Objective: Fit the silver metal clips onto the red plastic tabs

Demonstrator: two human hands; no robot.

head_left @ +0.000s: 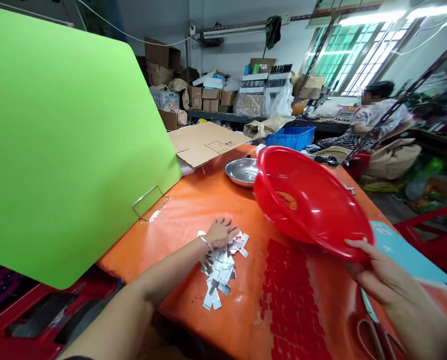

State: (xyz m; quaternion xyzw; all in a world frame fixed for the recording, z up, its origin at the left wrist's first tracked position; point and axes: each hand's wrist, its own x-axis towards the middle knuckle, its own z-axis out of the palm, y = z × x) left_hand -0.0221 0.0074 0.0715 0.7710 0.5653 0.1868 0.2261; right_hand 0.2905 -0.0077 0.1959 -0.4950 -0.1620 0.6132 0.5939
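Note:
My left hand lies flat, fingers spread, on a heap of small white paper tags on the orange table. A bracelet sits on its wrist. My right hand grips the near rim of a large red plastic basin, which is tilted up with its inside facing me. The basin looks empty, apart from a bright spot at its bottom.
A green panel on a wire stand fills the left. A metal bowl, flat cardboard and a blue crate lie beyond. Scissors and a blue sheet sit at the right. A person sits far right.

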